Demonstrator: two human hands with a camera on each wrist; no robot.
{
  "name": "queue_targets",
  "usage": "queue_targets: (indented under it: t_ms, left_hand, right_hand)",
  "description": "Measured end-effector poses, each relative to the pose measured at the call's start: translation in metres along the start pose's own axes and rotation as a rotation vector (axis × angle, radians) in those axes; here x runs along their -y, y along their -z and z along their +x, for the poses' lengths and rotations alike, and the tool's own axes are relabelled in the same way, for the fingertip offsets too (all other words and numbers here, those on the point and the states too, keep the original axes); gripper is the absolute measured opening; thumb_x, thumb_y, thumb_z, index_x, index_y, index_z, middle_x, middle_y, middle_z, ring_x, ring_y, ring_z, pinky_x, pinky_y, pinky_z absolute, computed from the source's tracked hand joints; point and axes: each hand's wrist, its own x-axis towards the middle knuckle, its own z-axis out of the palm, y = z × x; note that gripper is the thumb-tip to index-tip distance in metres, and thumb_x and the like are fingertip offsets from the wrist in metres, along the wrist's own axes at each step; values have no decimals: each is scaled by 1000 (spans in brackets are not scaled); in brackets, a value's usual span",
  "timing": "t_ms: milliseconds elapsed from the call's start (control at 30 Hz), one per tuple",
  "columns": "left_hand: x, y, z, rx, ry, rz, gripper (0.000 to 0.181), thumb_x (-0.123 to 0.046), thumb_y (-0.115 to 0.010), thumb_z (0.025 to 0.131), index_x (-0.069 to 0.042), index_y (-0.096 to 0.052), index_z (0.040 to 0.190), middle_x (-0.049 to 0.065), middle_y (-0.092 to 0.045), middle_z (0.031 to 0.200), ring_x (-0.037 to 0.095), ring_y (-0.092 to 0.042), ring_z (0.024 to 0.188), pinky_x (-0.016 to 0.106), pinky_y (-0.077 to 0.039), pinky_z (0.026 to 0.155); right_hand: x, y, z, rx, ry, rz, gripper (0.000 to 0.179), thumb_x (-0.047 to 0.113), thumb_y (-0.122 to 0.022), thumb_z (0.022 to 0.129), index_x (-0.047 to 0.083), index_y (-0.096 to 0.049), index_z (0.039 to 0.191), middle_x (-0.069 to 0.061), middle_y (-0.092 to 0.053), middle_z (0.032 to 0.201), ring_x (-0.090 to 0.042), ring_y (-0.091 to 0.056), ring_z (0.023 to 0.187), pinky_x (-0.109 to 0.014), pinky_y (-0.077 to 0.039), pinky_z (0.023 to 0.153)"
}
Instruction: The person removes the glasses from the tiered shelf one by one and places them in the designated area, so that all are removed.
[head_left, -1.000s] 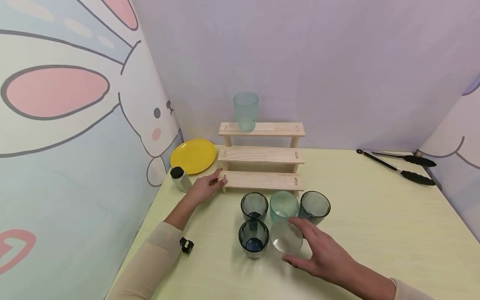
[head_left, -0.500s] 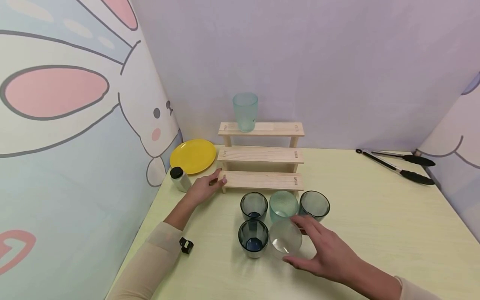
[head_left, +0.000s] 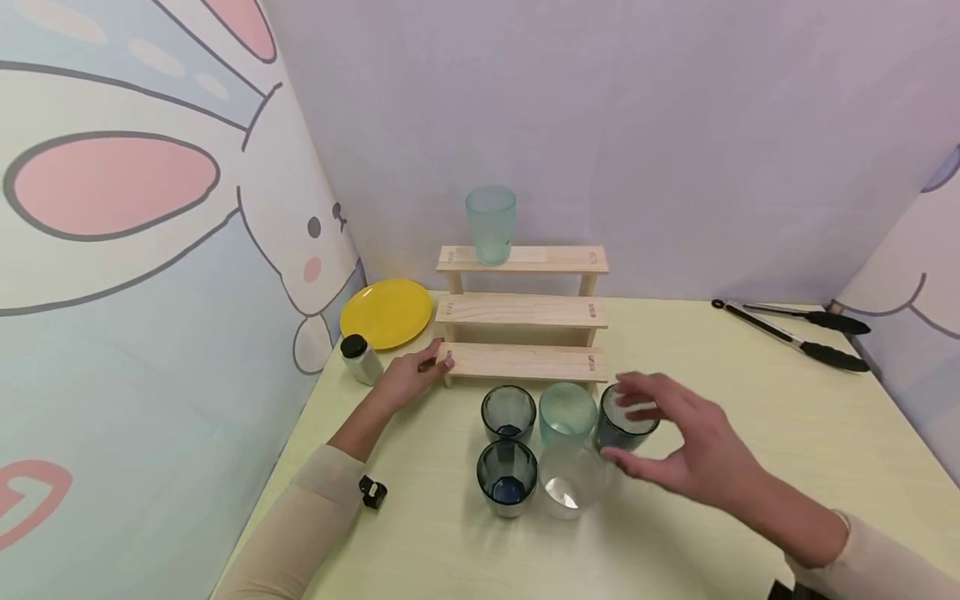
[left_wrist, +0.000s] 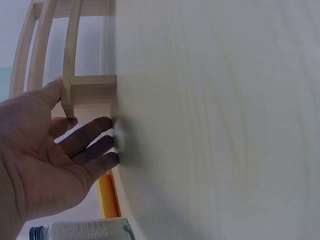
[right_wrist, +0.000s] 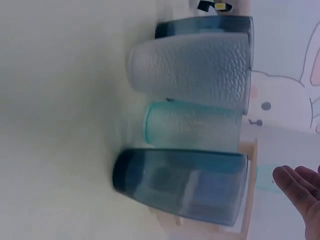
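Note:
My left hand (head_left: 408, 375) pinches the left end of the lowest step of a wooden three-step shelf (head_left: 525, 362); the left wrist view shows the thumb and a finger on either side of the board. My right hand (head_left: 686, 442) hovers, fingers spread, by the right-hand blue-grey glass (head_left: 621, 429) and holds nothing. Left of that glass stands a pale green glass (head_left: 566, 412), with a clear textured glass (right_wrist: 190, 72) in front of it. Two dark blue-grey glasses stand further left, one behind (head_left: 508, 412) and one in front (head_left: 507, 479). A frosted aqua glass (head_left: 492, 225) stands on the top step.
A yellow plate (head_left: 386, 312) lies left of the shelf, near a black-capped bottle (head_left: 362, 358). Black-handled tongs (head_left: 795, 333) lie at the back right. A small black object (head_left: 372, 491) is beside the left sleeve. Printed walls border the table.
My right hand has left the clear glass and moved back and to the right, to the right-hand blue-grey glass. The left hand stays on the shelf end.

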Motion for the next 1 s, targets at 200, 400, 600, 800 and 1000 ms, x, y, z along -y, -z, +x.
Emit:
queue_targets:
  t_ms: [200, 400, 600, 800, 1000]
  left_hand:
    - [-1, 1, -1, -1, -21, -5, 85, -71, -57, 107, -26, -34, 175, 19, -51, 169, 42, -51, 157, 61, -44, 127]
    - [-2, 1, -3, -6, -37, -12, 83, -69, -58, 108, -24, -35, 175, 20, -51, 169, 42, -51, 157, 60, -44, 127]
    - [-2, 0, -2, -7, -36, -17, 83, -69, -58, 108, -25, -35, 175, 20, -52, 168, 42, -52, 156, 61, -44, 127]
    - [-2, 1, -2, -8, -25, -17, 84, -69, -59, 107, -26, -35, 175, 19, -53, 168, 41, -52, 156, 61, -44, 127]
    - [-2, 1, -3, -13, -28, -10, 83, -68, -59, 108, -25, -35, 175, 20, -54, 167, 43, -53, 155, 61, -45, 126]
  right_hand:
    - [-27, 26, 26, -42, -113, -82, 90, 4, -103, 70, 5, -64, 151, -9, -78, 125, 3, -72, 118, -13, -60, 95]
    - [-51, 41, 47, -35, -251, -137, 89, 2, -100, 75, 9, -62, 155, -14, -74, 140, 9, -64, 128, -5, -52, 102]
    - [-75, 46, 68, 19, -319, -175, 91, 13, -99, 81, 8, -55, 161, -17, -64, 156, -31, -62, 144, -2, -45, 108]
    - [-91, 45, 90, 97, -376, -195, 97, 27, -96, 87, 10, -45, 169, -20, -55, 165, -43, -54, 152, -49, -51, 120]
    - [-104, 39, 113, 156, -410, -173, 103, 36, -93, 90, 10, -37, 173, -20, -50, 171, -44, -47, 158, -65, -45, 125]
